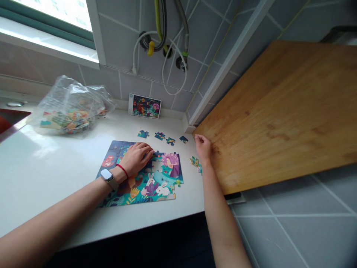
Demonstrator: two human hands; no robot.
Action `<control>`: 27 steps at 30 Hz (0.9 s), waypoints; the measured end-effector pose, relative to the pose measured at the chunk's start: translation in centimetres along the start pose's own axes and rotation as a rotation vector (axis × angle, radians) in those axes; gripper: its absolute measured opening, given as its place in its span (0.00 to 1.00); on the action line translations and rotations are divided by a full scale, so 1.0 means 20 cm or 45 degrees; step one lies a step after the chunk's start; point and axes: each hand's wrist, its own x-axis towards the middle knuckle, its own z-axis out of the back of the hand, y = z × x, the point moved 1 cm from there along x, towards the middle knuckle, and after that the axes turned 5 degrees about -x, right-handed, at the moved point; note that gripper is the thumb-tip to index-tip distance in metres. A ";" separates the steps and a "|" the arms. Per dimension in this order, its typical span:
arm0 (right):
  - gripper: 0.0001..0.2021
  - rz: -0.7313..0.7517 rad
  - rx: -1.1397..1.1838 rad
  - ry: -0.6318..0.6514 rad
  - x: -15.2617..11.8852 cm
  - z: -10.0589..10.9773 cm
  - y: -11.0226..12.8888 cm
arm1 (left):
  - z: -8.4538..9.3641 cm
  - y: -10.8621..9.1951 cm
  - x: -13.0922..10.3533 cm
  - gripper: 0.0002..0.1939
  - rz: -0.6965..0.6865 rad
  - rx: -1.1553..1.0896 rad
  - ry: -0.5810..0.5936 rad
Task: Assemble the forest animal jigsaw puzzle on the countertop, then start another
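Note:
A partly assembled jigsaw puzzle (pixel 150 190) with white rabbits, a pink-purple bird and plants lies on the white counter. My left hand (pixel 137 157) rests palm down on its upper part, fingers stretched along the surface and covering some of the picture. My right hand (pixel 204 148) is closed beside the wooden board, at the counter's right side. Its fingers are curled, and whatever is in them is hidden. Loose jigsaw pieces (pixel 170 141) lie above the puzzle, and a few more (pixel 194 161) sit next to my right wrist, partly covered by it.
A picture card (pixel 145 106) leans on the tiled wall behind the pieces. A clear plastic bag (pixel 74 111) of colourful pieces stands at the left. The large wooden board (pixel 279 111) leans along the right side. Hoses and a white cable (pixel 175 89) hang on the wall.

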 end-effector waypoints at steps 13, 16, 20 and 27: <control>0.19 0.084 -0.872 0.783 -0.15 0.28 -0.03 | -0.01 0.01 0.01 0.21 -0.012 -0.016 -0.005; 0.12 0.076 -0.879 0.812 -0.19 0.24 -0.02 | -0.02 0.02 0.01 0.23 -0.001 -0.009 -0.004; 0.09 0.030 -0.892 0.848 -0.20 0.23 -0.01 | -0.02 0.02 0.02 0.22 0.026 -0.017 -0.027; 0.18 -0.011 -0.873 0.785 -0.21 0.22 0.00 | -0.02 0.04 0.03 0.23 0.096 -0.040 -0.025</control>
